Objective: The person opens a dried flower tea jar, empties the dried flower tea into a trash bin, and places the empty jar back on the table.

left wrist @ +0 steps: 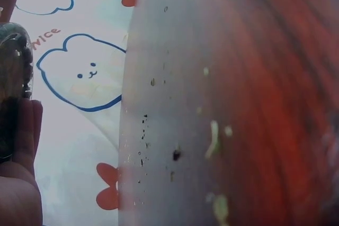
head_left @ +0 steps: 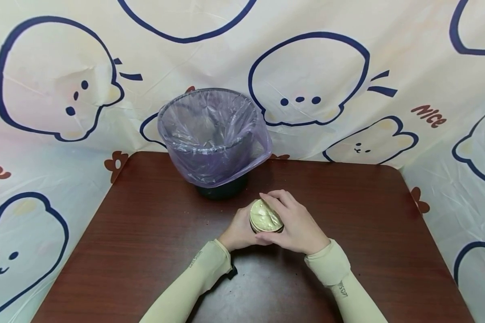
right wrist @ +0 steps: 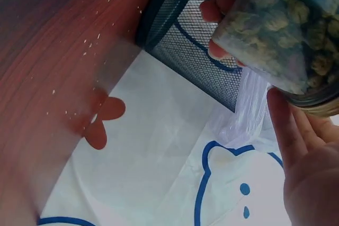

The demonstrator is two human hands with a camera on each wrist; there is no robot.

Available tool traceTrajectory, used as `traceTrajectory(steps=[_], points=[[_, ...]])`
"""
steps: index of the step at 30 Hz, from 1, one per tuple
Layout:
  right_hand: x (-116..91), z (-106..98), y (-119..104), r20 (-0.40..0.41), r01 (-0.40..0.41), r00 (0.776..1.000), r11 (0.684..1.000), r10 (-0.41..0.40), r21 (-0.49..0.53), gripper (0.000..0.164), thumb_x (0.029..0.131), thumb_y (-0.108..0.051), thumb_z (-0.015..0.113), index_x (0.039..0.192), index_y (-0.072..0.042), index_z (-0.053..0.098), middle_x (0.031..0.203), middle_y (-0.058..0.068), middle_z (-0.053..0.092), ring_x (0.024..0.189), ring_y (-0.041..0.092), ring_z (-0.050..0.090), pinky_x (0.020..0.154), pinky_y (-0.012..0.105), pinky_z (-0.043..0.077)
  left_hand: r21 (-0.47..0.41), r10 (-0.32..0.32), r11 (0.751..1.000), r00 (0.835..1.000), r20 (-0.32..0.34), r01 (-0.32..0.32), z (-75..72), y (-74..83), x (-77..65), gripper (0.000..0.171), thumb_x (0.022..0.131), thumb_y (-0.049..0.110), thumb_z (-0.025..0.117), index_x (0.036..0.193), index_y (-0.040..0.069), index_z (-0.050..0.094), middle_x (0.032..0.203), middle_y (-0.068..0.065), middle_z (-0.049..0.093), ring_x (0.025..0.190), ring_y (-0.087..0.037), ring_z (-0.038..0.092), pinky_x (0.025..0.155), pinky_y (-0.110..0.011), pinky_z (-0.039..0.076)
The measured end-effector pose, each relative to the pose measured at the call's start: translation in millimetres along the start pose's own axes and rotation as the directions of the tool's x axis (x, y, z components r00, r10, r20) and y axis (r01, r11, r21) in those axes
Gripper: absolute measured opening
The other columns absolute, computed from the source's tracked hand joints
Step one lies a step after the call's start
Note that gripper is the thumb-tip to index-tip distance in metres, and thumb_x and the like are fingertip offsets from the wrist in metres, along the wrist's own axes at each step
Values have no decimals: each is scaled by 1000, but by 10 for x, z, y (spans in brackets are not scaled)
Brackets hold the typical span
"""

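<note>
In the right wrist view a clear jar (right wrist: 296, 30) full of dried flower buds is tilted, with a gold rim at its lower end. From above, its gold lid (head_left: 264, 216) faces up between both hands, just in front of the bin. My left hand (head_left: 241, 228) grips the jar's body from the left side. My right hand (head_left: 298, 226) curls over the lid's right edge, with the thumb along the near side and fingers on the far side. Only part of the jar (left wrist: 11, 88) and left hand appear at the left edge of the left wrist view.
A dark mesh bin (right wrist: 204, 41) lined with a purple plastic bag (head_left: 210, 161) stands behind the hands, left of centre. Small pale crumbs dot the brown table (head_left: 380, 224). A cartoon-printed cloth (head_left: 307, 67) hangs around the back and sides.
</note>
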State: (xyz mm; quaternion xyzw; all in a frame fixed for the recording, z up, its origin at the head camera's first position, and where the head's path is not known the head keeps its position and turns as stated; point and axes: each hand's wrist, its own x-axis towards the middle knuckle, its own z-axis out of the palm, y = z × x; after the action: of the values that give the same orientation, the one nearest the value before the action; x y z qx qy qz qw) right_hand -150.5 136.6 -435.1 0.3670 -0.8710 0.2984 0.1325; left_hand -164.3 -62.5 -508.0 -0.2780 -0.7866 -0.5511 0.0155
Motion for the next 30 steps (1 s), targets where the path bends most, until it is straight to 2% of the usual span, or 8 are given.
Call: traceTrajectory(steps=[6,11,16,21,30], points=[[-38,-53,35,72,-21,997,998,17,58,89,80,-45,87,154,-14,49,143,3,55,129,20,59,103,43,54,18,-37,999,999,13,37,21,7,-11,86,60,17,96,136,9,57,119,-5,73,107,-15,69,97,-31,56],[-72,-96,83,87,-33,996,995,25,93,89,80,-45,88,153,-14,49,146,1,54,131,18,58,105,43,52,30,-60,998,998,14,60,29,21,-6,84,61,21,97,135,11,58,119,-2,73,108,-13,69,97,-31,56],[-74,-138,120,87,-31,996,991,19,128,90,79,-41,90,153,-12,50,146,2,54,132,19,57,108,42,51,12,-54,998,999,5,54,16,47,19,85,62,21,97,137,14,58,120,0,73,109,-13,68,98,-31,55],[-101,-210,143,117,-68,992,985,50,156,90,78,-38,91,154,-15,49,148,0,54,134,19,57,109,41,50,-32,-47,998,999,18,48,27,59,37,85,63,19,97,138,15,58,122,1,72,111,-12,67,99,-31,55],[-140,-272,202,157,-108,984,984,86,141,88,79,-34,91,154,-16,49,146,1,54,133,19,57,108,44,50,-70,-19,997,1000,5,19,46,30,33,85,61,15,99,136,14,58,122,-1,72,110,-12,68,99,-30,55]])
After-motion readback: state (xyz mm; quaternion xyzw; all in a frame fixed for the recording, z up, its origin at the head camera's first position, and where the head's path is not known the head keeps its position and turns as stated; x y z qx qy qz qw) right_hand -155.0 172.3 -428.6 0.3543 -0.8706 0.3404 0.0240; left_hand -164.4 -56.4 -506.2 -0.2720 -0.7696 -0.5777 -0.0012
